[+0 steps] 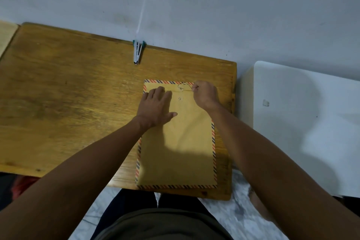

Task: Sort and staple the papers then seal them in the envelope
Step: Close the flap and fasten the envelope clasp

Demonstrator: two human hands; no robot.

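A brown envelope with a red-and-blue striped border lies flat at the right side of the wooden table. Its flap is folded down at the far end. My left hand rests flat on the envelope's upper left, fingers spread, pressing on the flap. My right hand is closed at the upper right corner, pinching the thin closure string that loops by the upper of two round clasps. A stapler with teal sides lies at the table's far edge against the wall. No loose papers show.
A white surface stands just right of the table. A grey wall runs behind the far edge. A lighter wooden board shows at the far left. My legs and a marbled floor are below the near edge.
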